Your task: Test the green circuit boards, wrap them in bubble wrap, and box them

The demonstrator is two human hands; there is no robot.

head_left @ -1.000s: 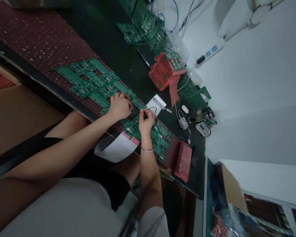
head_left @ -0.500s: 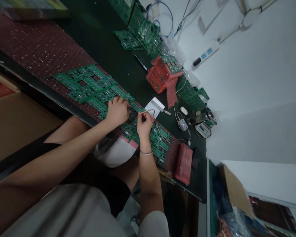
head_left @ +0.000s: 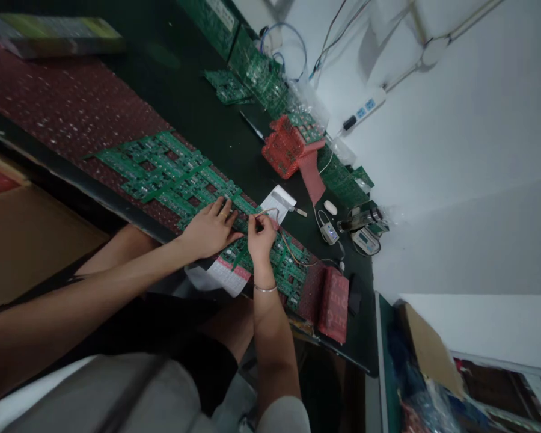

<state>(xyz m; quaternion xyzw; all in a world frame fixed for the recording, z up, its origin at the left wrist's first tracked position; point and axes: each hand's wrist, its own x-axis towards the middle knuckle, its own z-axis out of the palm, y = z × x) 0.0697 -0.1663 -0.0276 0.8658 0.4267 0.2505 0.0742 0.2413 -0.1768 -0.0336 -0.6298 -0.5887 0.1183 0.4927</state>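
Observation:
My left hand [head_left: 210, 228] lies on the green circuit boards [head_left: 162, 162], its fingers spread and the thumb apart. Close to its right, my right hand [head_left: 261, 239] is closed in a pinch over the boards, gripping a thin cable [head_left: 290, 245]. That cable loops from the fingertips to a white plug end near the table's right side. What the cable's tip touches is hidden by the fingers. Several boards rest side by side on pink bubble wrap [head_left: 85, 102]. Just beyond the right hand is a white paper [head_left: 277, 203].
A red bubble-wrapped package [head_left: 333, 305] lies near the front right edge. Farther back are a red bubble-wrap pouch [head_left: 282, 150], a pen [head_left: 251, 125], a small meter with a display [head_left: 329, 233], a dark glass bottle [head_left: 360, 220] and stacked boards [head_left: 261, 75] along the wall.
My left hand has come down flatter, its fingers opening out over the boards. My right hand keeps its pinch on the cable. The whole view has shifted slightly.

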